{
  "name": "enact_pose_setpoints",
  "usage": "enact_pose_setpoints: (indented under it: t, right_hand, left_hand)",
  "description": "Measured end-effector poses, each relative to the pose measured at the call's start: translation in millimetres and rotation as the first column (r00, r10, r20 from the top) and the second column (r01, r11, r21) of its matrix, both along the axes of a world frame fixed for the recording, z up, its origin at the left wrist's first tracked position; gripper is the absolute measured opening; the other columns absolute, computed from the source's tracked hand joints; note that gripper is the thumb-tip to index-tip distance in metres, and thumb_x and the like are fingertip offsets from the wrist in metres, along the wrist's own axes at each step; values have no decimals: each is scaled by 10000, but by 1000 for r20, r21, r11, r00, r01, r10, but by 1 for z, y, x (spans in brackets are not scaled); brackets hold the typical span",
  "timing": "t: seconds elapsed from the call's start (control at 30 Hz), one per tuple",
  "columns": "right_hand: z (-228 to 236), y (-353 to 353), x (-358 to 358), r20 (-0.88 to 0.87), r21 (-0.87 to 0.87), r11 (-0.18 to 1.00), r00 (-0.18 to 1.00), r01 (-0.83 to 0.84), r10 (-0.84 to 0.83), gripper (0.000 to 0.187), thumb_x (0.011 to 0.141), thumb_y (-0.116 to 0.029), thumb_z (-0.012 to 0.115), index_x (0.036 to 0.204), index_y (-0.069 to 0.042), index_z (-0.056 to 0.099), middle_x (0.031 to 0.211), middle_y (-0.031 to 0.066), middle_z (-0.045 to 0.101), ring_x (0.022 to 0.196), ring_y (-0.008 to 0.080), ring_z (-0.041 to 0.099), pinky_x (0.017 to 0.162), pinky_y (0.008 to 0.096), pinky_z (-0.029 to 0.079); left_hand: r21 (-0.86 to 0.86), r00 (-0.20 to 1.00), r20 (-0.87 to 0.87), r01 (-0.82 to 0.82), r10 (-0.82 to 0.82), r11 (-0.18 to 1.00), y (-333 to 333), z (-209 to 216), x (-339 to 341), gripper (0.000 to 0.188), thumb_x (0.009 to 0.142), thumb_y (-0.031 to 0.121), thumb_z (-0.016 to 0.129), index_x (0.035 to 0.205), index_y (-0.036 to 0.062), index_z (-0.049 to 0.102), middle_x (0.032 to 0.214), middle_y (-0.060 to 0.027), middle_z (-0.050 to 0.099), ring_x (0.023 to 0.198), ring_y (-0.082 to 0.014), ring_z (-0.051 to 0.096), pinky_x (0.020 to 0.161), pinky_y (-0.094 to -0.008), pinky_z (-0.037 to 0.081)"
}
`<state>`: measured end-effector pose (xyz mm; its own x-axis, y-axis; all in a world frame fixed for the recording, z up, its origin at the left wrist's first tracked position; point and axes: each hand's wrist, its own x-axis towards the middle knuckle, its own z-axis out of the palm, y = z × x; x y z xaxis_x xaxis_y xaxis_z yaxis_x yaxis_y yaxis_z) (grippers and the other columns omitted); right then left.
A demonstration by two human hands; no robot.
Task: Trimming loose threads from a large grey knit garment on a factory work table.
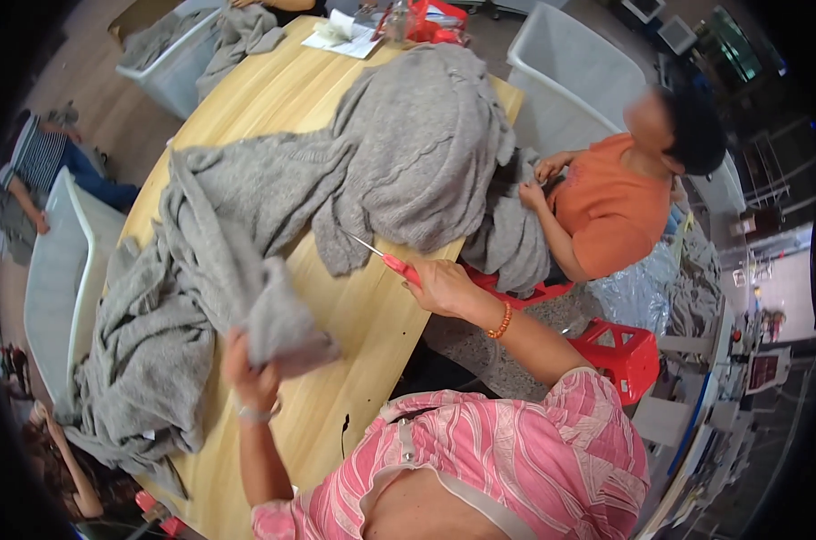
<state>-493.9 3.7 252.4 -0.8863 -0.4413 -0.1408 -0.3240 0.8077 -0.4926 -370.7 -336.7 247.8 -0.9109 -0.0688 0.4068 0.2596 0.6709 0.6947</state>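
Above the table (358, 360), your left hand (253, 378) pinches grey cloth (286, 324), fingers blurred; your right hand (446, 286) wraps fingers around a red-handled tool (400, 267).

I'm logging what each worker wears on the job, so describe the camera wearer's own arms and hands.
Short pink sleeves with pale wavy lines leave the forearms bare. The left hand and right hand wear no gloves. An orange beaded bracelet circles the right wrist; a pale band circles the left, too blurred to identify further.
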Motion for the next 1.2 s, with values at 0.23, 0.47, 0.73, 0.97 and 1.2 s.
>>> enact_pose_setpoints:
  t: [0.23, 0.47, 0.73, 0.97, 1.2]
  right_hand:
    - [9, -62, -21, -73, -359, 933, 995, 41, -72, 217, 838, -238, 571, 961, -64, 537, 806, 224, 620, 777, 407, 613, 684, 487, 477]
    - [27, -48, -27, 141, -442, 803, 852, -401, 503, 341, 839, -328, 523, 1093, -101, 541, 898, 201, 637, 874, 337, 626, 760, 394, 482]
    - [-28, 44, -91, 387, -627, 765, 912, 150, 138, 361, 887, -256, 535, 1174, -37, 543, 925, 131, 659, 798, 227, 625, 635, 307, 471]
    - [-33, 193, -143, 251, -330, 605, 685, 725, -684, 312, 917, -171, 530, 1184, -10, 534, 823, 69, 644, 671, 140, 622, 451, 239, 440]
    - [-48, 181, -139, 213, -462, 568, 707, 681, -674, 293, 938, -171, 507, 1178, -5, 526, 755, 40, 622, 622, 101, 603, 395, 197, 375]
  left_hand:
    - [206, 927, -368, 152, -68, 967, 95, 122, -12, 323, 772, 66, 605, 1084, -5, 559, 1071, -191, 573, 952, -288, 591, 806, -336, 494]
    - [362, 903, -401, 313, -156, 878, 104, 168, -142, 367, 822, -21, 549, 1186, -9, 503, 1212, -162, 520, 1036, -234, 569, 831, -317, 504]
    - [-115, 595, -769, 231, -234, 966, 234, 204, -336, 360, 830, 111, 614, 1143, -45, 530, 1039, -170, 615, 990, -226, 596, 913, -355, 447]
    - [451, 946, -291, 267, -143, 852, 261, 96, -480, 537, 767, 387, 689, 1101, -15, 565, 1096, -201, 572, 979, -293, 585, 875, -366, 452]
    - [-185, 917, 399, 56, 23, 981, 77, -126, -335, 687, 803, 286, 650, 1384, 69, 354, 1363, -205, 415, 1244, -344, 405, 1039, -406, 334]
